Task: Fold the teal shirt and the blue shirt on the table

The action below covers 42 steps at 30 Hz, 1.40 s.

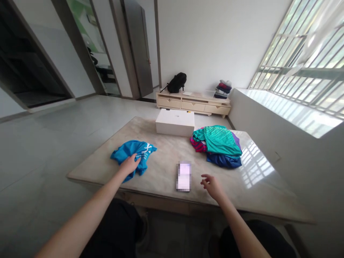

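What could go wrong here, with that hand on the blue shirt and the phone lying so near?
The phone lies near the table edge; the right hand hovering beside it, or a swung sleeve, might knock it off. The left hand rests on the crumpled blue shirt, which may drag or snag.

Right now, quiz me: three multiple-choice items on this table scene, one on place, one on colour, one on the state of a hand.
1. Where does the white box stand on the table?
A. at the far edge
B. at the near edge
C. on the clothes pile

2. What colour is the crumpled shirt under the left hand?
A. red
B. blue
C. yellow

3. How is the right hand?
A. gripping the teal garment
B. flat on the box
C. open, holding nothing

Answers:
1 A, the box sits at the table's far side, beside the clothes pile.
2 B, the cloth is bright blue with white print.
3 C, its fingers are loosely curled near the blurred flat object, holding nothing.
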Tool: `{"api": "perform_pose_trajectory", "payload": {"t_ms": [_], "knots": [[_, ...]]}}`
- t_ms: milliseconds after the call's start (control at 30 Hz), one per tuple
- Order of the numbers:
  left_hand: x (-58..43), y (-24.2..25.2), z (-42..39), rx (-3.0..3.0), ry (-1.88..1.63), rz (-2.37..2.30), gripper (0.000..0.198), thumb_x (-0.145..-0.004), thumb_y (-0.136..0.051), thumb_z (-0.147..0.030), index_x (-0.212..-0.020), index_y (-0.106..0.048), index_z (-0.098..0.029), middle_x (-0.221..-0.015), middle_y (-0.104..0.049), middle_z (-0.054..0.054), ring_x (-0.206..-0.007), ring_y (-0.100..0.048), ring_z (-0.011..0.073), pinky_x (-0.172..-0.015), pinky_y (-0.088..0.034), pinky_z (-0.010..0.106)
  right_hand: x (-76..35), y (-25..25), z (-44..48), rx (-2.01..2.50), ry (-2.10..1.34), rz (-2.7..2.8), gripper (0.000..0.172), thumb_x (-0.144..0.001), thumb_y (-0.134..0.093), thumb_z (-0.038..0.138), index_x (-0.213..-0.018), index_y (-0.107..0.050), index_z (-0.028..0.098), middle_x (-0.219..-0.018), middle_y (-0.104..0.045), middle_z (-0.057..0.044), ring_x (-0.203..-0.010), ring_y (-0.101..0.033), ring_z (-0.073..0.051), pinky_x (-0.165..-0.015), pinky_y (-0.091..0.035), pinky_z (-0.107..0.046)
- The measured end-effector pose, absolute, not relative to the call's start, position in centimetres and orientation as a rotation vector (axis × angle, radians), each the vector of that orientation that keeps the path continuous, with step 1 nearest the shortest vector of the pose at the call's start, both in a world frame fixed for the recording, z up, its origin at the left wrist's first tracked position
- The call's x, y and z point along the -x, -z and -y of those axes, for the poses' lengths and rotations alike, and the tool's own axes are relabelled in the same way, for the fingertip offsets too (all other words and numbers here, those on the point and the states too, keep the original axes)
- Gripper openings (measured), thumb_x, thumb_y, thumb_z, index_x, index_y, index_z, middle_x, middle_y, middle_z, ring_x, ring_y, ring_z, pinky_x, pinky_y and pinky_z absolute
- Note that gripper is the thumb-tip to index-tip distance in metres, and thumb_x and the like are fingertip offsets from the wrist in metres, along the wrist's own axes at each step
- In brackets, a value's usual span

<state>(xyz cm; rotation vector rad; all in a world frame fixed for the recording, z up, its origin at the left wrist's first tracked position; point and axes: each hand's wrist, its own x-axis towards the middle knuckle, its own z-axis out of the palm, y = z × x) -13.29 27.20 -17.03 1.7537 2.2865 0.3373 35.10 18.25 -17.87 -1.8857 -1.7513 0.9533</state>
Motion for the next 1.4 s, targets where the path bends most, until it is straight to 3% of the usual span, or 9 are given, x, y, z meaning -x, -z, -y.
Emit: {"api": "perform_pose_trajectory", "payload": {"t_ms": [267, 400, 533, 633, 800, 1000, 1233, 1300, 1400], "knots": [[11.9, 14.8, -25.9, -1.656, -0.476, -2.219, 0.027, -0.101, -0.064, -0.032, -0.121, -0.064, -0.014, -0.109, -0.069, 0.007, -0.091, -0.069, 0.02, -0.081, -0.06, 0.039, -34.7, 17.9, -17.0, 1.897, -0.881, 1.876, 0.036, -0.088, -0.057, 0.019, -0.121, -0.073, 0.019, -0.095, -0.079, -0.007, -0.082, -0.071, -0.021, -0.069, -0.045, -0.028], [6.5, 15.4, -24.9, -1.776, -0.617, -2.01, 0.017, -0.098, -0.067, -0.029, -0.103, -0.069, -0.013, -0.098, -0.072, 0.005, -0.085, -0.07, 0.0179, -0.079, -0.06, 0.036, -33.5, 17.8, -18.0, 1.849, -0.846, 1.958, 0.034, -0.087, -0.059, 0.019, -0.117, -0.076, 0.023, -0.093, -0.078, -0.007, -0.084, -0.07, -0.023, -0.069, -0.042, -0.029], [2.5, 15.2, -23.9, -1.897, -0.836, -1.841, 0.009, -0.09, -0.067, -0.024, -0.088, -0.072, -0.017, -0.085, -0.076, 0.004, -0.08, -0.072, 0.0202, -0.077, -0.057, 0.031, -33.4, 17.9, -19.2, 1.798, -0.875, 1.998, 0.034, -0.089, -0.056, 0.02, -0.117, -0.076, 0.024, -0.083, -0.077, -0.005, -0.075, -0.069, -0.021, -0.065, -0.04, -0.028], [1.9, 13.6, -24.1, -1.932, -1.073, -1.835, 0.018, -0.091, -0.061, -0.032, -0.093, -0.073, -0.019, -0.092, -0.076, 0.008, -0.084, -0.071, 0.0237, -0.081, -0.055, 0.033, -34.1, 18.3, -19.7, 1.764, -0.958, 1.982, 0.034, -0.092, -0.053, 0.02, -0.118, -0.074, 0.023, -0.074, -0.076, -0.002, -0.066, -0.068, -0.018, -0.061, -0.041, -0.026], [1.3, 11.8, -25.6, -1.899, -1.286, -1.803, 0.027, -0.093, -0.057, -0.039, -0.098, -0.072, -0.017, -0.099, -0.074, 0.01, -0.09, -0.068, 0.0252, -0.088, -0.053, 0.037, -34.6, 19.0, -20.7, 1.749, -0.984, 1.906, 0.037, -0.093, -0.05, 0.021, -0.123, -0.07, 0.022, -0.08, -0.078, -0.002, -0.064, -0.068, -0.016, -0.063, -0.045, -0.026], [-2.7, 12.7, -25.3, -1.855, -1.095, -1.496, 0.022, -0.092, -0.063, -0.037, -0.097, -0.074, -0.019, -0.084, -0.076, 0.004, -0.076, -0.071, 0.0199, -0.075, -0.056, 0.029, -33.4, 19.4, -21.9, 1.763, -0.912, 1.873, 0.031, -0.088, -0.058, 0.021, -0.112, -0.077, 0.025, -0.076, -0.076, -0.003, -0.065, -0.066, -0.019, -0.061, -0.04, -0.028], [-5.3, 11.8, -23.7, -1.689, -0.99, -1.245, 0.025, -0.094, -0.064, -0.04, -0.099, -0.073, -0.017, -0.074, -0.073, 0.002, -0.068, -0.069, 0.0172, -0.063, -0.056, 0.025, -31.1, 17.3, -22.2, 1.567, -0.931, 1.761, 0.03, -0.093, -0.053, 0.024, -0.113, -0.073, 0.019, -0.078, -0.078, -0.004, -0.064, -0.066, -0.018, -0.064, -0.046, -0.029], [-5.5, 11.0, -22.9, -1.637, -1.021, -1.227, 0.028, -0.096, -0.06, -0.04, -0.103, -0.072, -0.016, -0.077, -0.073, 0.003, -0.07, -0.07, 0.0177, -0.064, -0.058, 0.026, -29.3, 16.3, -21.4, 1.444, -0.996, 1.754, 0.033, -0.094, -0.052, 0.028, -0.12, -0.071, 0.019, -0.086, -0.078, -0.005, -0.064, -0.066, -0.016, -0.061, -0.049, -0.027], [-6.4, 9.3, -20.7, -1.535, -1.054, -1.14, 0.027, -0.097, -0.06, -0.038, -0.105, -0.072, -0.016, -0.08, -0.072, 0.004, -0.076, -0.071, 0.0188, -0.071, -0.06, 0.028, -25.7, 15.2, -19.6, 1.18, -1.177, 1.733, 0.051, -0.087, -0.067, 0.035, -0.137, -0.061, 0.024, -0.118, -0.074, -0.006, -0.086, -0.07, -0.018, -0.065, -0.055, -0.026]]}}
